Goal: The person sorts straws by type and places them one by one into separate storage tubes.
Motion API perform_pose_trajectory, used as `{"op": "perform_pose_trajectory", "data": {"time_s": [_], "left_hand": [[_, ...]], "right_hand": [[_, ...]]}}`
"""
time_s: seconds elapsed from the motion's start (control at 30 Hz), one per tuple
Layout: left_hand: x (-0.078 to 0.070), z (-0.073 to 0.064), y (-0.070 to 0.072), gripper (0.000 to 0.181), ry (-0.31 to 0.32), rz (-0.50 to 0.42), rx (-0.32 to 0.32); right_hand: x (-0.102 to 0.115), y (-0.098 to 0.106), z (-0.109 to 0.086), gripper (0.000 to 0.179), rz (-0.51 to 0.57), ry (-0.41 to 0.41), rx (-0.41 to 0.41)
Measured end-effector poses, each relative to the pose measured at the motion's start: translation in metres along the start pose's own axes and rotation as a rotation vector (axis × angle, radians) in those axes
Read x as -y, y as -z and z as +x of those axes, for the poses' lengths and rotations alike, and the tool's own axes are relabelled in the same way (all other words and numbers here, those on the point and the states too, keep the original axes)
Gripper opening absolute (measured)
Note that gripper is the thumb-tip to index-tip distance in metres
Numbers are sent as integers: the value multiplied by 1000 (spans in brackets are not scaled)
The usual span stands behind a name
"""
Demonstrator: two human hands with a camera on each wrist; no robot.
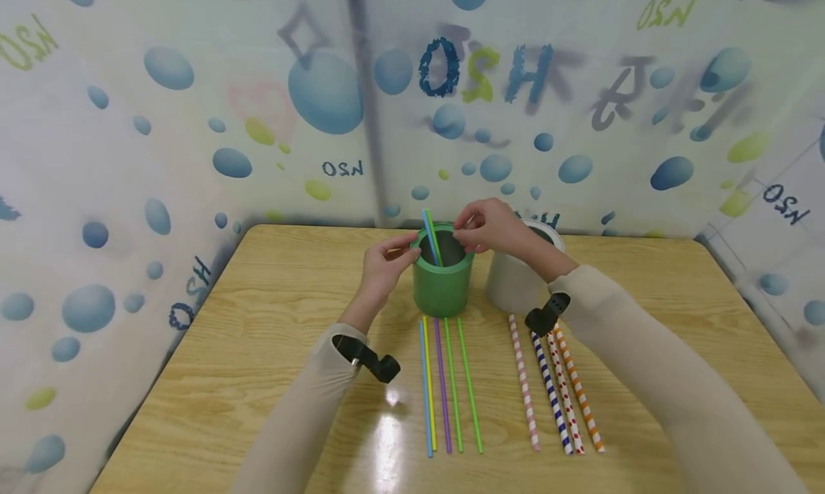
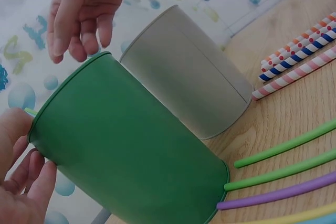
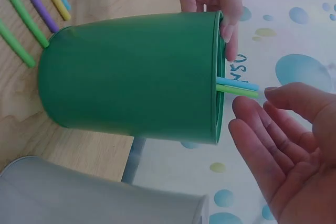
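Observation:
A green can (image 1: 441,292) stands upright near the table's back edge. Two straws, one blue and one green (image 1: 432,238), lean inside it with their tops above the rim. My left hand (image 1: 382,268) holds the can's left rim between thumb and fingers. Over the right side of the rim hovers my right hand (image 1: 495,228), its fingers loosely bent. In the right wrist view, that hand's fingertips (image 3: 239,124) are close to the straw tips (image 3: 239,87), with nothing held between them.
Right of the green can is a white can (image 1: 512,283), partly behind my right forearm. Plain coloured straws (image 1: 447,386) lie in front of the green can, and several patterned paper straws (image 1: 551,386) in front of the white one. A printed backdrop (image 1: 258,86) rises behind the table (image 1: 309,279).

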State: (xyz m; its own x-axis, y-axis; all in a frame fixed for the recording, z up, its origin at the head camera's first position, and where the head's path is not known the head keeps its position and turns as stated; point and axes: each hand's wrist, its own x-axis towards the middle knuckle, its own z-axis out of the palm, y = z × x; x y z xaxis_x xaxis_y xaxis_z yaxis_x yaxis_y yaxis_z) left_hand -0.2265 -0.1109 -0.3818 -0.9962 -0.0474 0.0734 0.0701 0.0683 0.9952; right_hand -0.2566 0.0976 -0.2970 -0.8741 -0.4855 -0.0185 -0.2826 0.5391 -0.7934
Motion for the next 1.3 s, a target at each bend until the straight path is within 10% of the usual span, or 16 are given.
{"op": "perform_pose_trajectory", "data": {"time_s": [0.5, 1.3], "left_hand": [[0, 0, 1, 29, 1, -25, -6], [2, 1, -1, 30, -12, -29, -1]], "right_hand": [[-24, -10, -36, 17, 71, 0, 49], [-95, -91, -57, 12, 139, -42, 55]]}}
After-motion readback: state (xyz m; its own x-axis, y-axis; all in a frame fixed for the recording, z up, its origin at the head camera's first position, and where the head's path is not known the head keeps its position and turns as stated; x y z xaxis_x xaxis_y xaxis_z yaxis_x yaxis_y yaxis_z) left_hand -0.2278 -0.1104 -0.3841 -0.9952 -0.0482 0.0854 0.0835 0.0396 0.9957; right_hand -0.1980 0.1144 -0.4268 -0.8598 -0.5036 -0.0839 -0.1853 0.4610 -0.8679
